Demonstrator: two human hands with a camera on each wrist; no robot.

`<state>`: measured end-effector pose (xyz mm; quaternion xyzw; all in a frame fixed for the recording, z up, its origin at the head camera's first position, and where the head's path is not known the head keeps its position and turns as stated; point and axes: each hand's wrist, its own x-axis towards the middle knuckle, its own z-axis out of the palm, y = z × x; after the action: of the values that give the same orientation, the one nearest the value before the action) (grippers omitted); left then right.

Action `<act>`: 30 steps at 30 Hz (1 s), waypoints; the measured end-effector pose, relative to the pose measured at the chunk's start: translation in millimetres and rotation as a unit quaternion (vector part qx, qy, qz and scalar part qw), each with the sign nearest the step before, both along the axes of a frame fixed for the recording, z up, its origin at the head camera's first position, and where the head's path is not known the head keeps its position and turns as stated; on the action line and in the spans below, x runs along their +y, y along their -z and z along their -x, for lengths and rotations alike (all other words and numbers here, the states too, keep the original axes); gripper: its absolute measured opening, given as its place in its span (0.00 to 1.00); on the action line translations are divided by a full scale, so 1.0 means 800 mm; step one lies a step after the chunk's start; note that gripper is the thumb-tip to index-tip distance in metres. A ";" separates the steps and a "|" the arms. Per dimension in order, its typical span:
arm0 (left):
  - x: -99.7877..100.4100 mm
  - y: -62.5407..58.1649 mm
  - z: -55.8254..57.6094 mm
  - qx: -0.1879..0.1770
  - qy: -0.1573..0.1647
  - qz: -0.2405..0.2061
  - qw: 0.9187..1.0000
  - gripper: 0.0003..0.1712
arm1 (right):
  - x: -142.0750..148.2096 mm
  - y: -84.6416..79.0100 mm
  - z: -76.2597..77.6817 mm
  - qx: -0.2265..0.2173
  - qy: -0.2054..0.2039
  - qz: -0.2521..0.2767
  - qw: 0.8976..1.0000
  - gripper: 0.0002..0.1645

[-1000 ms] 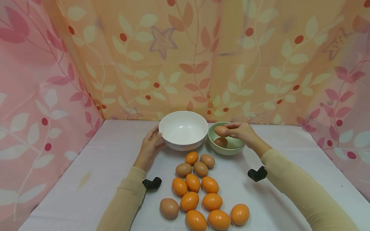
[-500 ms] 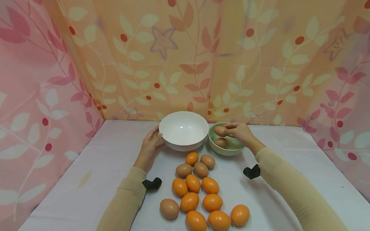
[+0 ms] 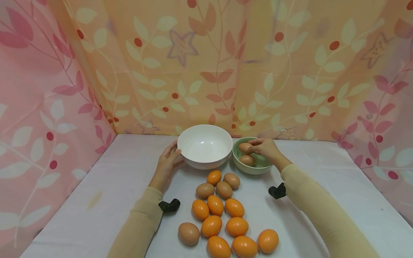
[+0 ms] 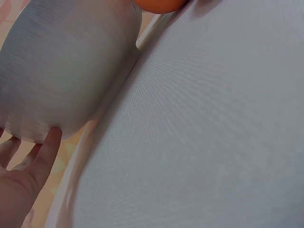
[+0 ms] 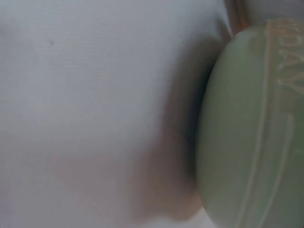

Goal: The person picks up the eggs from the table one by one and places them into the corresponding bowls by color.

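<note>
In the head view my left hand rests against the left side of a white bowl. Its thumb and fingertips touch the bowl's outer wall in the left wrist view. My right hand reaches over a smaller green bowl and pinches a brown egg inside it. Just below that one lies another brown egg in the same bowl. The right wrist view shows only the green bowl's outer wall and the cloth; the right hand is out of that frame.
Several orange eggs and several brown eggs lie loose on the white cloth in front of the bowls. A brown egg sits at the near left. Patterned curtain encloses the back and sides.
My right hand has lowered slightly with its egg, deeper into the green bowl, and the right forearm has shifted left. The left hand stays at the white bowl.
</note>
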<state>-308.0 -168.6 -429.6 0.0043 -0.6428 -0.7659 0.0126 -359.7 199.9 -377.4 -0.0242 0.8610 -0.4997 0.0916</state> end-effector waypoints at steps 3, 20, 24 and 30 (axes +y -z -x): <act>0.000 0.000 0.000 0.004 0.001 0.002 1.000 0.31 | -0.001 0.002 0.000 0.000 0.005 -0.008 1.000 0.32; 0.001 -0.003 -0.001 -0.004 -0.001 -0.005 1.000 0.31 | -0.006 0.009 0.003 -0.007 0.000 -0.063 0.998 0.32; 0.002 -0.003 -0.001 -0.004 0.000 -0.006 1.000 0.31 | -0.007 0.010 0.003 -0.004 -0.002 -0.070 0.998 0.32; 0.001 -0.003 -0.001 -0.009 -0.004 -0.014 1.000 0.30 | -0.008 0.012 0.005 0.016 -0.012 -0.097 0.995 0.32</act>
<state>-307.2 -167.6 -426.9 0.0137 -0.6321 -0.7747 0.0099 -363.7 193.2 -387.3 -0.0334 0.9064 -0.4122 0.0860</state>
